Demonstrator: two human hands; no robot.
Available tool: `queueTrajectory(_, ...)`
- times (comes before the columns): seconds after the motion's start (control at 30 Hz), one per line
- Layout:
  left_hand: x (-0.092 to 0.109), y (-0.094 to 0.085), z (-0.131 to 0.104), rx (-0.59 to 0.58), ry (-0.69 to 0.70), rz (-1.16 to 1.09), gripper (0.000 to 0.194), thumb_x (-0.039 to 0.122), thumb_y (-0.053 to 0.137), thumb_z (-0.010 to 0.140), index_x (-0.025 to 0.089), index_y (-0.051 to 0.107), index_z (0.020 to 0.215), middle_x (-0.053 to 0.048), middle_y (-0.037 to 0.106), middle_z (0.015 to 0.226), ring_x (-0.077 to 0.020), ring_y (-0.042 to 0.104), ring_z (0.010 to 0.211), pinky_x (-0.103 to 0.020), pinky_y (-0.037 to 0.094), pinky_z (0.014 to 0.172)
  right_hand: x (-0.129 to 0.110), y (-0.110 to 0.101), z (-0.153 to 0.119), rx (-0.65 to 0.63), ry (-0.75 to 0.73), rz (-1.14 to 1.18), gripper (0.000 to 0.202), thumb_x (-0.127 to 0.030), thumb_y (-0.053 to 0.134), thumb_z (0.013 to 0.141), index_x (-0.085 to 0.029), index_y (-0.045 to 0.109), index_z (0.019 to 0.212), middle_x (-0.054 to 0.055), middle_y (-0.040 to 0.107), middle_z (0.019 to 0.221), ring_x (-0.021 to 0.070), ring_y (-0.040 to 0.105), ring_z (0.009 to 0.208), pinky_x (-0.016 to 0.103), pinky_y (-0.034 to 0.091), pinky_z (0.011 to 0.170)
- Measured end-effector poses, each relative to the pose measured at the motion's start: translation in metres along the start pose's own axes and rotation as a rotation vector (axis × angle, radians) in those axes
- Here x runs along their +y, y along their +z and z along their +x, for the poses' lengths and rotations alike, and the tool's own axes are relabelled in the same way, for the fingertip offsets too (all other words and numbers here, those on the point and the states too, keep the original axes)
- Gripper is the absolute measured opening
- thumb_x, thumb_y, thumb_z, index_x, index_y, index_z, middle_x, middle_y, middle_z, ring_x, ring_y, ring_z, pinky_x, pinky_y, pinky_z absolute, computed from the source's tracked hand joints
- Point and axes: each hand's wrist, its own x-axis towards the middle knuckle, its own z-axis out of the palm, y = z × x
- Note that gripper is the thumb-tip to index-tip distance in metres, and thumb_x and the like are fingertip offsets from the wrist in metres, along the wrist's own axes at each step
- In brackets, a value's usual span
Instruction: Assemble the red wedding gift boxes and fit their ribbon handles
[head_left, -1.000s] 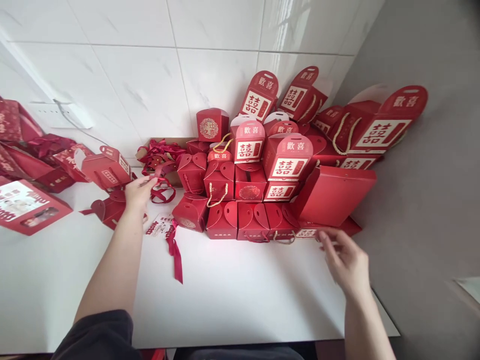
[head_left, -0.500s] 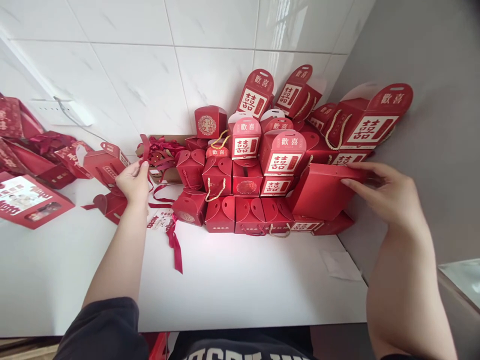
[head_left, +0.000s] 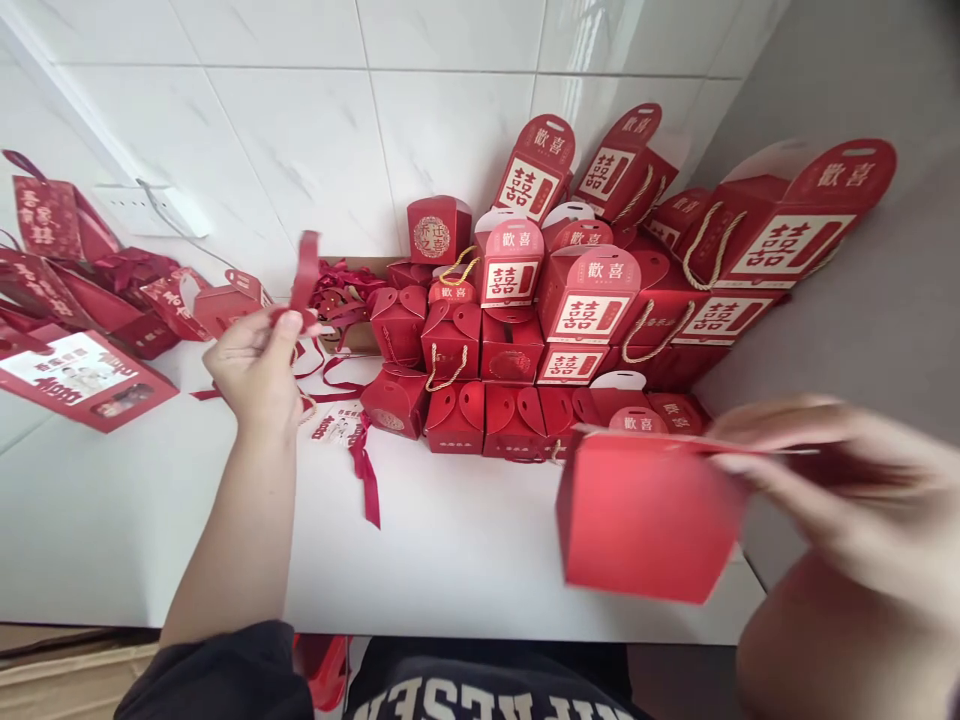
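Observation:
My right hand (head_left: 847,480), smeared by motion, pinches the top edge of a plain red paper gift box (head_left: 652,520) in front of the stacked boxes. The box hangs above the white table near its right end. Over the table's left half, my left hand (head_left: 262,355) is closed on a dark red ribbon (head_left: 305,270), whose end sticks up past my thumb. Beyond that hand lies a heap of red ribbons (head_left: 349,290) in a brown carton (head_left: 364,338). A printed white card (head_left: 337,425) with a ribbon rests on the table beside my left wrist.
Stacked red gift boxes (head_left: 589,310) with gold rope handles stand against the tiled wall and grey side panel (head_left: 900,330). More red boxes (head_left: 82,370) stand at the left, under a wall socket (head_left: 154,212). The white table (head_left: 420,560) has its front edge near my body.
My right hand has drawn the red box away from the stack, toward me. The left hand still holds the ribbon, and the view has shifted slightly.

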Motion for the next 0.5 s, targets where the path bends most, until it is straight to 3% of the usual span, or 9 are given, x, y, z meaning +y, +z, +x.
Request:
queueTrajectory(0.1, 0.02, 0.002, -0.036, -0.155, 0.0, -0.032, 0.018, 0.022, 0.084, 0.071, 0.014, 0.074, 0.083, 0.0, 0.071, 0.073, -0.0112, 0.069, 0.06, -0.027, 0.063, 0.061, -0.012, 0.06, -0.005, -0.297, -0.082, 0.171, 0.014, -0.016, 0.072, 0.087, -0.028, 0.072, 0.094, 0.003, 0.072, 0.086, 0.0208, 0.07, 0.079, 0.035, 0.058, 0.074)
queueTrajectory(0.17, 0.033, 0.002, -0.057, -0.298, 0.175, 0.049, 0.013, 0.018, 0.084, 0.07, 0.018, 0.075, 0.079, -0.001, 0.074, 0.079, -0.0137, 0.071, 0.063, -0.025, 0.062, 0.056, -0.014, 0.092, -0.009, -0.372, -0.078, 0.236, 0.01, -0.015, 0.067, 0.091, -0.025, 0.07, 0.094, 0.004, 0.072, 0.087, 0.0193, 0.07, 0.08, 0.033, 0.058, 0.074)
queueTrajectory(0.23, 0.048, 0.001, -0.073, -0.459, 0.434, 0.14, 0.02, 0.011, 0.085, 0.067, 0.022, 0.075, 0.08, 0.0, 0.076, 0.08, -0.0162, 0.073, 0.069, -0.026, 0.063, 0.058, -0.014, 0.11, -0.012, -0.451, -0.092, 0.219, 0.008, -0.017, 0.062, 0.094, -0.022, 0.068, 0.094, 0.006, 0.072, 0.089, 0.0191, 0.069, 0.081, 0.032, 0.057, 0.072)
queueTrajectory(0.3, 0.064, 0.001, -0.083, -0.642, 0.667, 0.179, 0.027, 0.006, 0.083, 0.068, 0.024, 0.074, 0.085, 0.002, 0.078, 0.083, -0.0169, 0.075, 0.074, -0.028, 0.066, 0.068, -0.015, 0.116, -0.01, -0.564, -0.11, 0.145, 0.009, -0.019, 0.059, 0.096, -0.022, 0.068, 0.096, 0.007, 0.072, 0.09, 0.0196, 0.068, 0.082, 0.032, 0.057, 0.072)
queueTrajectory(0.37, 0.076, 0.002, -0.089, -0.779, 0.81, 0.169, 0.027, 0.006, 0.08, 0.073, 0.025, 0.073, 0.09, 0.002, 0.079, 0.09, -0.0164, 0.076, 0.078, -0.029, 0.067, 0.078, -0.015, 0.114, -0.005, -0.626, -0.11, 0.119, 0.01, -0.024, 0.062, 0.095, -0.022, 0.069, 0.102, 0.008, 0.073, 0.099, 0.0212, 0.069, 0.089, 0.034, 0.057, 0.077)
queueTrajectory(0.43, 0.084, 0.005, -0.094, -0.832, 0.846, 0.125, 0.023, 0.008, 0.077, 0.078, 0.025, 0.073, 0.093, 0.002, 0.079, 0.093, -0.0151, 0.076, 0.077, -0.028, 0.067, 0.081, -0.014, 0.109, 0.003, -0.59, -0.084, 0.198, 0.015, -0.028, 0.064, 0.095, -0.023, 0.07, 0.107, 0.01, 0.071, 0.111, 0.0225, 0.069, 0.1, 0.036, 0.057, 0.086)
queueTrajectory(0.5, 0.087, 0.011, -0.101, -0.859, 0.777, 0.024, 0.018, 0.012, 0.076, 0.081, 0.024, 0.072, 0.093, 0.001, 0.078, 0.089, -0.014, 0.075, 0.074, -0.027, 0.067, 0.08, -0.011, 0.107, 0.012, -0.476, -0.013, 0.335, 0.016, -0.027, 0.057, 0.099, -0.024, 0.071, 0.107, 0.008, 0.07, 0.111, 0.0204, 0.069, 0.101, 0.034, 0.058, 0.086)
